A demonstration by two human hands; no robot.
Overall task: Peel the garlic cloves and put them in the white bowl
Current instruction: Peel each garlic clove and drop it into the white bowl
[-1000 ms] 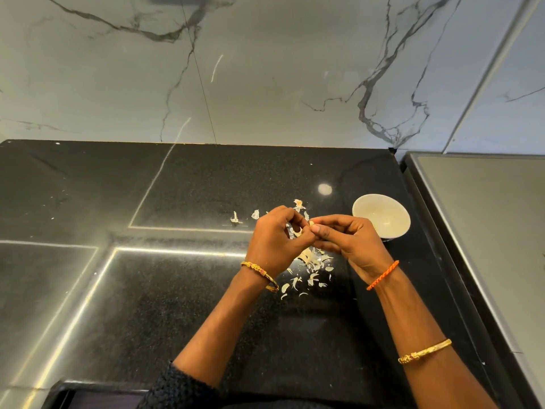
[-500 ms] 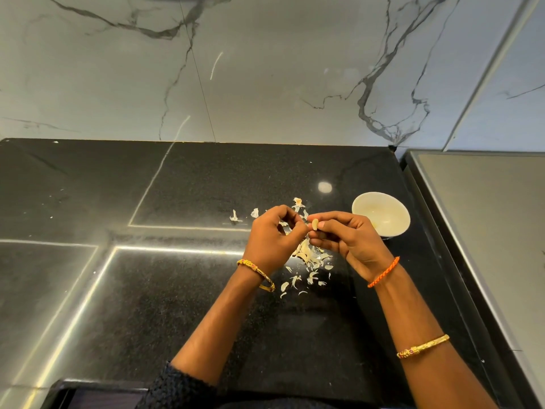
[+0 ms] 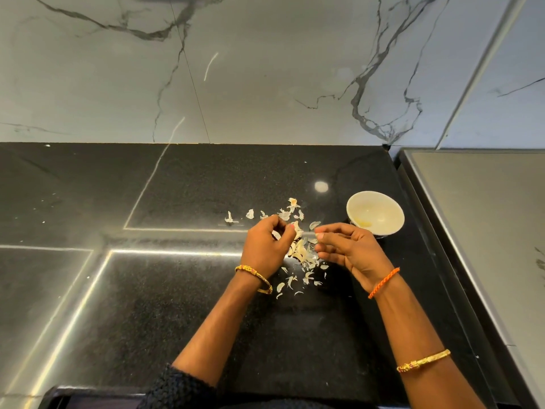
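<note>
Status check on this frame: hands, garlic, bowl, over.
Left hand curled, pinching a pale scrap, clove or skin unclear. Right hand loosely curled, contents unclear. White bowl right of the hands, a yellowish piece inside. Peel scraps litter the black counter; path to bowl open.

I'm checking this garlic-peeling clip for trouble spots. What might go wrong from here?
1. Loose skins litter the counter between the hands, near the bowl; some might get carried in with a clove.
2. The bowl sits close to the counter's right edge, just beyond the right hand; a careless reach may knock it.
3. The left hand curls round something small and hard to see; it might slip.
</note>
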